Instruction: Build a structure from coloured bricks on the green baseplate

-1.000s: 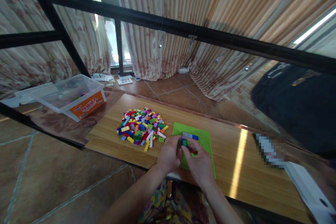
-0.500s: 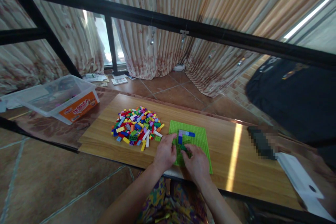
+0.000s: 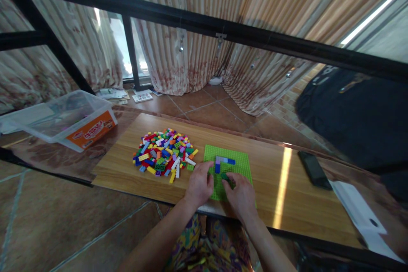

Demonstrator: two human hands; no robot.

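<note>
A light green studded baseplate (image 3: 240, 159) lies on the board in front of me. Blue, light blue and greyish-purple bricks (image 3: 225, 161) form an L shape on its upper left part. Between the thumb and fingers of my right hand (image 3: 241, 193) is a dark green brick (image 3: 225, 176), just right of the L's lower end; whether it touches the plate is hidden. My left hand (image 3: 199, 184) rests at the plate's left edge, thumb and index finger apart, with nothing visible in it. To its left spreads a heap of mixed coloured bricks (image 3: 165, 151).
A clear plastic box (image 3: 92, 110) with an orange label stands at the far left. On the wooden board (image 3: 267, 178), a black phone (image 3: 314, 170) lies to the right, beside a white strip-like object (image 3: 357, 204). A black metal bar (image 3: 204, 27) crosses beyond the board, before the curtains.
My right hand has shifted the dark green brick slightly right, away from the L's lower end. My left hand stays at the plate's edge. The whole view has moved a little.
</note>
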